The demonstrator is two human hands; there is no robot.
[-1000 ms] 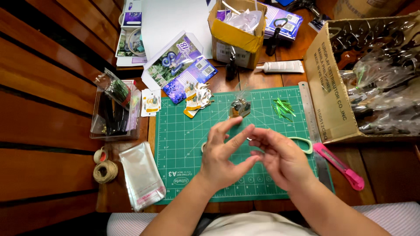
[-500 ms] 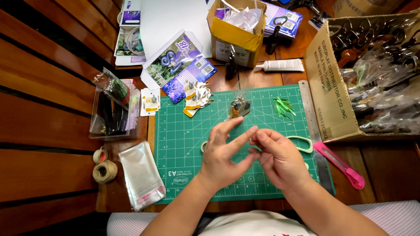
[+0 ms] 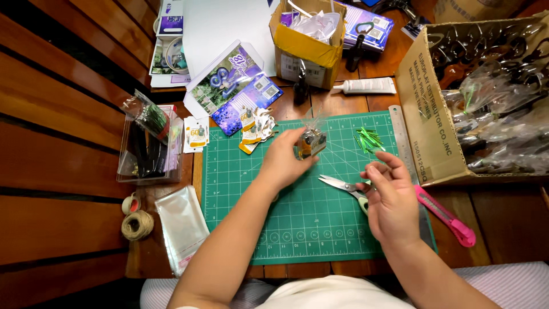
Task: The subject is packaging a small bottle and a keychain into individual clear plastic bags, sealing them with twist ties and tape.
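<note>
crinkly clear cellophane wraps the small packet (image 3: 311, 143), standing on the upper part of the green gridded cutting mat (image 3: 251, 189); its contents are hard to make out. the left hand (image 3: 283, 160) grips it from the side, fingers closed round it. the right hand (image 3: 392, 197) hovers loosely open above the scissors (image 3: 343, 186), whose handles it hides. green twist ties (image 3: 369, 139) lie just beside a steel ruler (image 3: 398, 134).

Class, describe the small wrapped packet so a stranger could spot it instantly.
Find the green cutting mat. Near its top edge, the left hand grips a small clear-wrapped packet. Unlike the loose green ties beside it, it is amber inside with a twisted top.
</note>
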